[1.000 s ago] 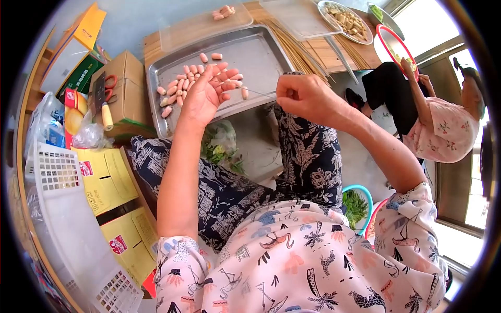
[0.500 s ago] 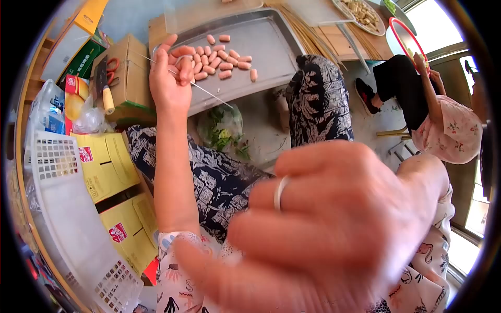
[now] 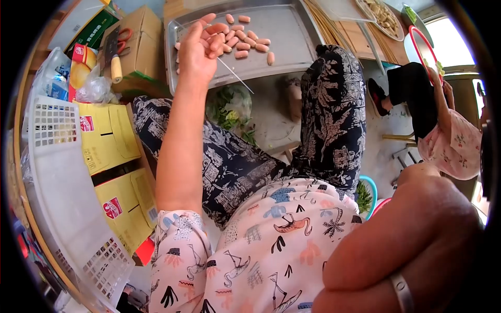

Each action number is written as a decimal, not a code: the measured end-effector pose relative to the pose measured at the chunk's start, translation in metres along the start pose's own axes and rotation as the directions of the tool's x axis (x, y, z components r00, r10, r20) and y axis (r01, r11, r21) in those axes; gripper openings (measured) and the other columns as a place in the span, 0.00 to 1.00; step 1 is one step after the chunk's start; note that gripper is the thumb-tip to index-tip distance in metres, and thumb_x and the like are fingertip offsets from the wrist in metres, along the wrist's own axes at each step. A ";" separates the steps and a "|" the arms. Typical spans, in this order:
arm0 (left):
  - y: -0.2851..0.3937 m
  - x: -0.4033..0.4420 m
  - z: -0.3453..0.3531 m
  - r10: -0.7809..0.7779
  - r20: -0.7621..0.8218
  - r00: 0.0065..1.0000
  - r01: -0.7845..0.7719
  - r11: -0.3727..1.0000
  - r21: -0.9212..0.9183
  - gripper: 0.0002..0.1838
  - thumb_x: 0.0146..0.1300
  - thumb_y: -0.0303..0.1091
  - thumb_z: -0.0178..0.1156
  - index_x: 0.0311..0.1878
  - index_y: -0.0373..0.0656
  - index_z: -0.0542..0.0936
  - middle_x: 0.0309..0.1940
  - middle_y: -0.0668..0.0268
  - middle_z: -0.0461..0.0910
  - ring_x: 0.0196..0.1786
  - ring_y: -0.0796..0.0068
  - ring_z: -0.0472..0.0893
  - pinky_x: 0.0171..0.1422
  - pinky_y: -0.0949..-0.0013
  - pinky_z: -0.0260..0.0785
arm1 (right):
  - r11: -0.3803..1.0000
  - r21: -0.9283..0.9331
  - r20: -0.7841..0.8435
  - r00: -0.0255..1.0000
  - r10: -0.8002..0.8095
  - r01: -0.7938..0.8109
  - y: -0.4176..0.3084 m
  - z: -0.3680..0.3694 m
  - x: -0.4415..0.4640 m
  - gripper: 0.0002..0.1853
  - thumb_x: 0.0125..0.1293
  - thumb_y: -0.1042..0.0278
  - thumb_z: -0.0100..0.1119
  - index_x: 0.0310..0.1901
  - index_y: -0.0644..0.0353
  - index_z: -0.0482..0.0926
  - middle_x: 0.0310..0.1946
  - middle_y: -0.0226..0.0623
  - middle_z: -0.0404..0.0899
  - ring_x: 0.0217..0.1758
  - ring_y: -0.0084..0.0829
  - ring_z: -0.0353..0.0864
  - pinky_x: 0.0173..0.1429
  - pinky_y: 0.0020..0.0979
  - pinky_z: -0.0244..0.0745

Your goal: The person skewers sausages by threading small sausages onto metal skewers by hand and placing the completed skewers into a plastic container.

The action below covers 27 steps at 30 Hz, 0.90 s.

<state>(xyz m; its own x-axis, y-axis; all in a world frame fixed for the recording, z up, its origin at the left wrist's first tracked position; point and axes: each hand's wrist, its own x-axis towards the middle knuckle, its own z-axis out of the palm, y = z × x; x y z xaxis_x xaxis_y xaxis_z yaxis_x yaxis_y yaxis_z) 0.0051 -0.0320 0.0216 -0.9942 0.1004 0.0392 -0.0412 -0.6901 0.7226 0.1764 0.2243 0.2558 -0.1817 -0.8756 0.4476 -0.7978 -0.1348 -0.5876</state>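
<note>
My left hand (image 3: pixel 197 58), palm up with its fingers curled, holds a thin pale stick (image 3: pixel 236 76) over the near edge of a metal tray (image 3: pixel 292 39). Small pink sausages (image 3: pixel 241 46) lie in the tray beside and beyond the fingers, which partly hide some of them. Close to the camera at the lower right is my right hand (image 3: pixel 383 255), with a ring on one bent finger. Its fingers look pressed together; the fingertips and anything between them are hidden.
Left of my legs stand a cardboard box (image 3: pixel 138 47) with scissors (image 3: pixel 122 40) against it, yellow boxes (image 3: pixel 112 133) and a white basket (image 3: pixel 60 182). Long sticks (image 3: pixel 329 23) and a plate of food (image 3: pixel 383 18) lie beyond. A seated person (image 3: pixel 451 141) is at the right.
The stick passed from between both hands to my left hand. My right hand came back from the tray towards the camera and moved down to the lower right. The view also shifted.
</note>
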 end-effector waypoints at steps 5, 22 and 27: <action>-0.002 -0.004 0.011 -0.014 -0.070 0.997 0.011 0.999 -0.038 0.16 0.71 0.41 0.45 0.46 0.39 0.77 0.33 0.50 0.81 0.16 0.81 0.63 0.19 0.79 0.50 | 1.000 0.004 0.005 1.000 -0.023 0.023 0.002 0.003 0.007 0.10 0.46 0.71 0.61 0.30 0.62 0.72 0.18 0.35 0.69 0.16 0.34 0.71 0.19 0.33 0.66; -0.017 0.002 0.005 -0.080 0.158 0.984 0.089 0.995 -0.047 0.14 0.73 0.39 0.42 0.44 0.43 0.76 0.30 0.64 0.80 0.21 0.83 0.69 0.25 0.78 0.65 | 0.987 0.090 -0.204 0.973 -0.109 0.130 0.038 0.095 0.080 0.07 0.44 0.73 0.58 0.24 0.64 0.71 0.15 0.38 0.70 0.15 0.37 0.73 0.17 0.37 0.67; -0.017 0.006 0.009 -0.073 0.060 0.996 0.074 0.997 -0.005 0.18 0.73 0.42 0.41 0.48 0.40 0.75 0.31 0.63 0.80 0.17 0.85 0.63 0.21 0.79 0.57 | 0.983 -0.148 -0.210 0.975 0.072 -0.105 0.092 0.106 0.060 0.04 0.49 0.73 0.57 0.24 0.62 0.73 0.15 0.37 0.71 0.16 0.32 0.72 0.19 0.32 0.65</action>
<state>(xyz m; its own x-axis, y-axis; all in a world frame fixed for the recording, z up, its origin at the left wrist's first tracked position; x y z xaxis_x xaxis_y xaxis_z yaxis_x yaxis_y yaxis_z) 0.0008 -0.0134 0.0153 -0.9807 0.1935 0.0274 -0.1149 -0.6843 0.7201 0.1530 0.1101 0.1568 -0.3555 -0.7660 0.5356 -0.8507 0.0278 -0.5250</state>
